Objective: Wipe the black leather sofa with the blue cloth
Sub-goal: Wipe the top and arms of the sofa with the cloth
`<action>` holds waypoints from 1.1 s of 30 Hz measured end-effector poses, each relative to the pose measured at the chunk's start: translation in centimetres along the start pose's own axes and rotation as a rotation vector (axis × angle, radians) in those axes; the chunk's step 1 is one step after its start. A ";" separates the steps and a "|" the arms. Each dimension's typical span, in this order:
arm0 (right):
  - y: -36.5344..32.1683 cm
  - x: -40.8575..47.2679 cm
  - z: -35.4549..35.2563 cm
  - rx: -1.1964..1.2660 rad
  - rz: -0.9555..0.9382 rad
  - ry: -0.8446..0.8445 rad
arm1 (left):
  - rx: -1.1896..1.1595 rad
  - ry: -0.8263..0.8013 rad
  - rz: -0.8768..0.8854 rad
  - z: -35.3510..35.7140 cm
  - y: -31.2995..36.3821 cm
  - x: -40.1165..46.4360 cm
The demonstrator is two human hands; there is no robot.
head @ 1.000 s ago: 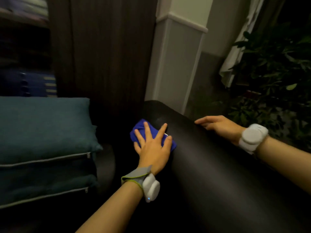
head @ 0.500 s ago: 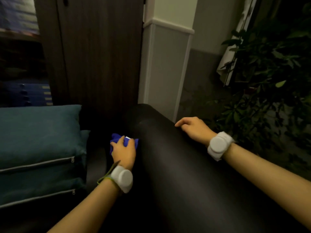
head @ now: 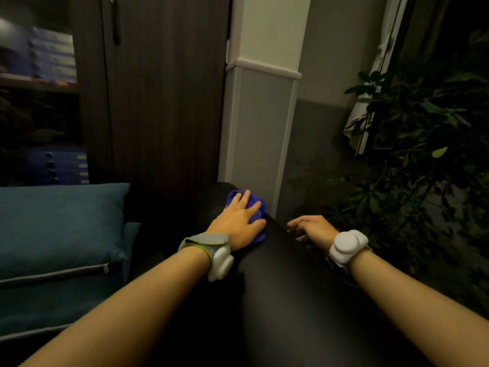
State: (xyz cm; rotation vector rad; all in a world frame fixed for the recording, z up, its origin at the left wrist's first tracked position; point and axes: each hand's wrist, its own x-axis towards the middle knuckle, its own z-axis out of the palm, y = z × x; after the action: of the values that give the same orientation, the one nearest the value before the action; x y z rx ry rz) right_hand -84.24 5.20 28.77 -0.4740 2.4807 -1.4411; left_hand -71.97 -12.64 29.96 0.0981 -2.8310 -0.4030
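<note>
Blue cloth (head: 252, 205) lies flat under the left hand (head: 239, 221) at the sofa (head: 291, 300) arm's far end, its length running back toward the person, while the right hand (head: 311, 227) rests loosely curled, holding nothing.

The sofa (head: 291, 300) looks like black leather, smooth, with a soft shine along its rounded top. The blue cloth (head: 254, 201) looks soft and a bit fuzzy, not shiny. The pillows (head: 58, 229) are dark teal woven cloth, matt, with a grey zip line. The cupboard (head: 164, 102) looks like dark wood with thin up-and-down grain lines, matt. The wall post (head: 262, 123) is painted, smooth and flat-looking. The white wrist bands (head: 345, 246) look like smooth hard plastic, and one has a grey cloth strap (head: 203, 241).
</note>
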 end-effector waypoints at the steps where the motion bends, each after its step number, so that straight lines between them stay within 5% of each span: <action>1: -0.1 0.1 0.1 0.017 0.005 -0.003 | 0.005 -0.001 0.005 0.2 0.1 -0.1; 4: -0.3 0.7 0.5 -0.011 -0.040 -0.030 | 0.047 0.102 0.252 1.4 -0.1 -2.2; 7: 0.1 1.7 0.7 -0.147 -0.107 -0.063 | -0.167 0.051 0.427 1.1 -1.3 -4.1; 14: 1.6 2.1 -0.1 -0.373 -0.041 -0.106 | -0.108 0.065 0.061 1.0 -1.1 0.1; 21: -0.2 1.4 -1.2 -0.214 -0.007 -0.073 | -0.138 0.153 0.312 2.6 0.2 -5.0; 29: -3.1 0.6 -1.7 -0.077 -0.196 0.091 | -0.166 0.186 -0.067 0.7 -0.2 -1.4; 33: -3.1 0.1 -1.2 -0.056 -0.248 0.112 | -0.162 0.251 0.178 2.4 0.6 -5.7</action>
State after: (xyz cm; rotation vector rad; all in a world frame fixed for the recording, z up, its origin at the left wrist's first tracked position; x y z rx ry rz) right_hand -84.30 4.67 32.08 -0.7551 2.6322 -1.5277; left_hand -67.21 -10.87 26.41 -0.1273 -2.5247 -0.5371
